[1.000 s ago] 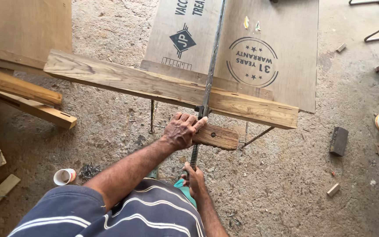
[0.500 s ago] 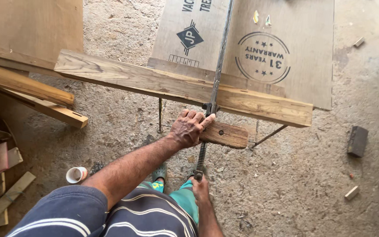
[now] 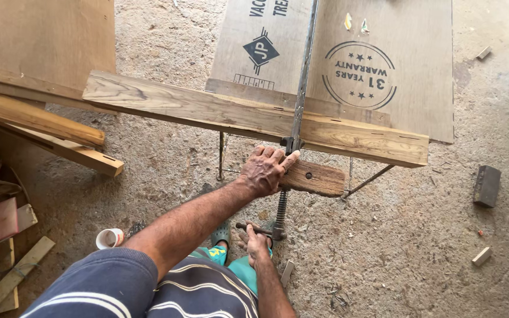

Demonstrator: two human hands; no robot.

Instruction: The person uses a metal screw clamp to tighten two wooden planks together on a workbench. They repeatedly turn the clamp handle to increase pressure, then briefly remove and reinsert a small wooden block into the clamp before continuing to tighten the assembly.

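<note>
My left hand point(image 3: 266, 171) presses down on a small dark wooden block point(image 3: 316, 178) beside the jaw of a long metal bar clamp point(image 3: 301, 76). The clamp's bar runs up over a long weathered wooden plank point(image 3: 207, 109) and a brown plywood sheet point(image 3: 407, 88). Below, my right hand point(image 3: 257, 244) is closed around the clamp's cross handle at the end of its threaded screw point(image 3: 280, 206). The plank and block rest on a thin metal stand point(image 3: 366, 179) above the floor.
Timber lengths point(image 3: 42, 126) and scrap boards point(image 3: 1, 235) lie at the left. A small white cup point(image 3: 109, 238) stands on the gritty floor. A dark block point(image 3: 486, 185) and a small wood offcut point(image 3: 481, 255) lie at the right. My green sandals point(image 3: 219, 247) show below.
The view has shifted so everything sits further right and lower in frame. Both hands keep their hold; the right hand on the handle looks slightly turned.
</note>
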